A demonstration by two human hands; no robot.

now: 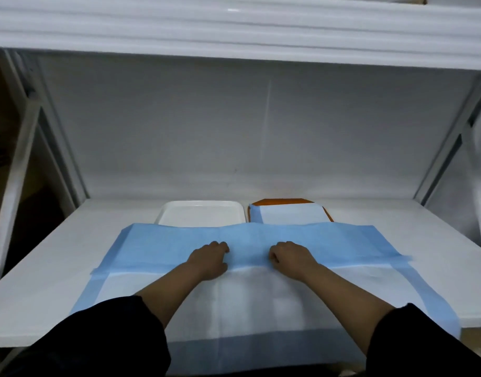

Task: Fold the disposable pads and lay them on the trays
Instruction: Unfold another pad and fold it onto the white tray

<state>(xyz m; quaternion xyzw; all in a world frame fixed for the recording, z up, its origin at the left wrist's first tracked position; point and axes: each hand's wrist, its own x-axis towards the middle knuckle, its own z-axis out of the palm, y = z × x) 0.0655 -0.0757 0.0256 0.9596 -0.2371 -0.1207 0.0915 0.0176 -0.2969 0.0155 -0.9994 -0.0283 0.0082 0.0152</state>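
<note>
A large disposable pad (261, 300) lies spread on the white shelf, white face up with a blue border. Its far part is folded back toward me as a blue flap (157, 246). My left hand (209, 259) and my right hand (291, 258) sit side by side on the flap near its front edge, knuckles up, with fingers curled into the pad. Behind the pad stands an empty white tray (201, 206). To its right is an orange tray (280, 201) with a folded pad (288, 214) lying on it. The flap hides the front edges of both trays.
The white shelf (57, 254) extends left and right of the pad. A second shelf (233, 31) hangs overhead. White frame posts (19, 164) stand at both sides, and a grey back wall closes the rear. The pad's near edge hangs over the shelf front.
</note>
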